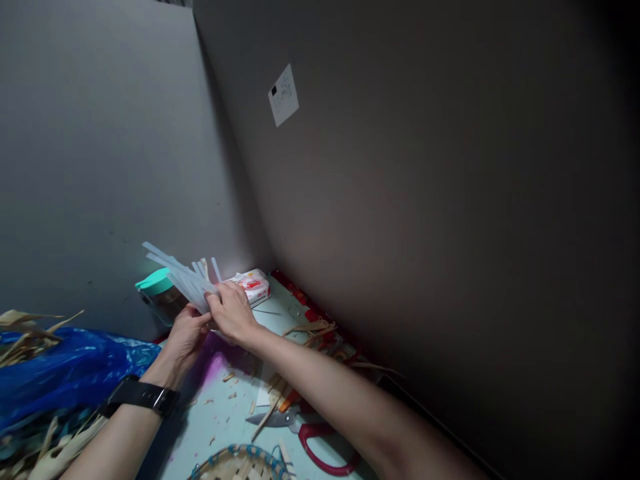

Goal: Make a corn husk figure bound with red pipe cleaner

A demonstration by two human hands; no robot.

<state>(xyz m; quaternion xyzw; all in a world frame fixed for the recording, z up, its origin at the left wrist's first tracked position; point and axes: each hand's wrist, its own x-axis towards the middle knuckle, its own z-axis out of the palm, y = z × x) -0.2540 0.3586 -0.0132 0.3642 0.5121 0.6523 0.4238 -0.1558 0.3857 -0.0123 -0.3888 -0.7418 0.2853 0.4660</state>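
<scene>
At the far end of the table, both my hands are together at a bunch of long, translucent whitish sticks (185,283) that look like hot glue sticks. They fan up and to the left. My left hand (187,337), with a black watch on its wrist, is closed around their lower ends. Over the bunch's right side lies my right hand (231,311), its fingers bent and closed on the sticks. The lower ends are hidden by my hands. Just behind my left hand stands a clear jar with a teal lid (156,283). A white and red tissue pack (259,285) is beyond my right hand.
Scissors with red handles (310,433) lie beneath my right forearm. A woven basket (240,461) is at the bottom edge. Left, a blue plastic bag (85,367) holds dried husks (30,330). Scraps dot the pale table (205,427); grey walls (400,167) close off the corner.
</scene>
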